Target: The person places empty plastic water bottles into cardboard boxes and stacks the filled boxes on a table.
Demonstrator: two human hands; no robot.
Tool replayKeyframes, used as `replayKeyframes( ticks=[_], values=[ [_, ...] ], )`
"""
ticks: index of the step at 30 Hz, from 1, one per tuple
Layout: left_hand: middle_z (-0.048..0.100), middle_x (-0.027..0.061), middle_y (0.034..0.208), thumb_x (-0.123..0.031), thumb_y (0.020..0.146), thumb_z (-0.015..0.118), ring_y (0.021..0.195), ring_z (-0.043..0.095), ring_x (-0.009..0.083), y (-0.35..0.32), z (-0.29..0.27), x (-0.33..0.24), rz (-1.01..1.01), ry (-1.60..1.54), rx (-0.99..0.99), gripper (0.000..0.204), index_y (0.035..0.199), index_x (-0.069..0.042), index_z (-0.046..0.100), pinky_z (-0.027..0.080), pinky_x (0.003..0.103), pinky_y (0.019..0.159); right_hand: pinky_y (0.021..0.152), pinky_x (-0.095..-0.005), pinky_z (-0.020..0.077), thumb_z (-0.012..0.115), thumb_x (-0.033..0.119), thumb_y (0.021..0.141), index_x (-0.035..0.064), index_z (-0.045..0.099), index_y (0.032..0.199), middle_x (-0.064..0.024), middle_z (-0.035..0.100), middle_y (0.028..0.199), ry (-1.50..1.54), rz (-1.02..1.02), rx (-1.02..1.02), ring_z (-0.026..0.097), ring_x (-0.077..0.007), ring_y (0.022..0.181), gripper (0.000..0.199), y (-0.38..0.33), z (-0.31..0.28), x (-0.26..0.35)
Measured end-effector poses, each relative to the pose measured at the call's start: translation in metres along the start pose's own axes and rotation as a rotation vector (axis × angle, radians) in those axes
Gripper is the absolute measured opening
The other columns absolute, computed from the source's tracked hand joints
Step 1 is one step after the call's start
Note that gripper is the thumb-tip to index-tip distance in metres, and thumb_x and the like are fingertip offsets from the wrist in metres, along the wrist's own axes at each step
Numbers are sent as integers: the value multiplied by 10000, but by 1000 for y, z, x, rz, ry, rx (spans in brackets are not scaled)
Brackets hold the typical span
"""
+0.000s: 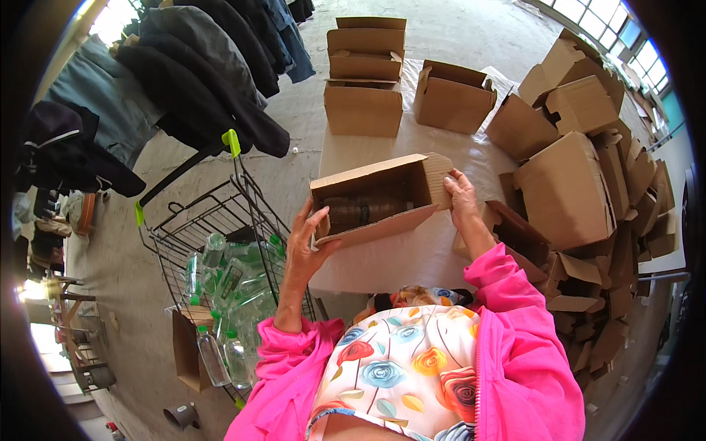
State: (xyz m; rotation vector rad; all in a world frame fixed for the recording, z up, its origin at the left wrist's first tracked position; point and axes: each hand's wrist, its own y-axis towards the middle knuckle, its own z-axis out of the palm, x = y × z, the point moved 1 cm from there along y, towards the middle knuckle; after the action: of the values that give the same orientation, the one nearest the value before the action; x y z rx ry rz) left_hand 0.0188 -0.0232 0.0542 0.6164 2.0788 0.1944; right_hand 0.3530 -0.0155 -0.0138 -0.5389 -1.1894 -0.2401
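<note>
Between my two hands a brown cardboard box is held tilted over the table, its open side facing me. Inside lies a clear plastic bottle on its side, partly in the box's shadow. My left hand grips the box's left end, thumb at the near edge and fingers at the upper corner. At the other end, my right hand pinches the raised end flap. To my left stands a black wire shopping cart with bright green corner pieces, holding several clear bottles with green caps.
Several open cardboard boxes stand in a row at the table's far left, with another box beside them. A big heap of boxes rises on the right. Dark jackets hang at the upper left. A grey cup-shaped object lies on the floor.
</note>
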Motion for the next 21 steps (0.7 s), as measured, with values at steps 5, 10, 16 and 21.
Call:
replayKeyframes(
  ticks=[5, 10, 16, 21],
  values=[
    [409, 175, 1309, -89, 605, 782, 1188, 425, 349, -8, 2, 2, -43, 47, 13, 734, 1259, -140, 451, 386, 394, 965, 813, -288, 470, 512, 15, 857, 20, 477, 1180, -74, 589, 1033, 239, 183, -38, 561, -147, 917, 325, 7, -3, -6],
    [244, 213, 1403, -225, 593, 795, 1273, 311, 362, 6, 3, 23, -69, -28, -54, 914, 1353, -143, 294, 352, 409, 987, 815, -268, 471, 513, 3, 854, 20, 475, 1180, -77, 592, 1032, 170, 81, -25, 570, -142, 900, 329, 2, 3, 2],
    [126, 255, 1428, -218, 597, 761, 1302, 253, 370, 53, -21, 18, -178, 123, 344, 793, 1300, -110, 412, 315, 387, 1018, 780, -227, 465, 525, 14, 853, 29, 474, 1186, -65, 596, 1013, 83, -55, 73, 569, -118, 886, 337, -2, 0, 8],
    [295, 252, 1354, -139, 654, 691, 1244, 350, 372, 43, -8, 22, -244, 62, 249, 513, 1143, -62, 555, 341, 361, 997, 789, -217, 456, 534, 32, 857, 30, 467, 1200, -58, 588, 1037, 57, -75, 83, 562, -105, 910, 350, -23, 2, 18]
  ],
)
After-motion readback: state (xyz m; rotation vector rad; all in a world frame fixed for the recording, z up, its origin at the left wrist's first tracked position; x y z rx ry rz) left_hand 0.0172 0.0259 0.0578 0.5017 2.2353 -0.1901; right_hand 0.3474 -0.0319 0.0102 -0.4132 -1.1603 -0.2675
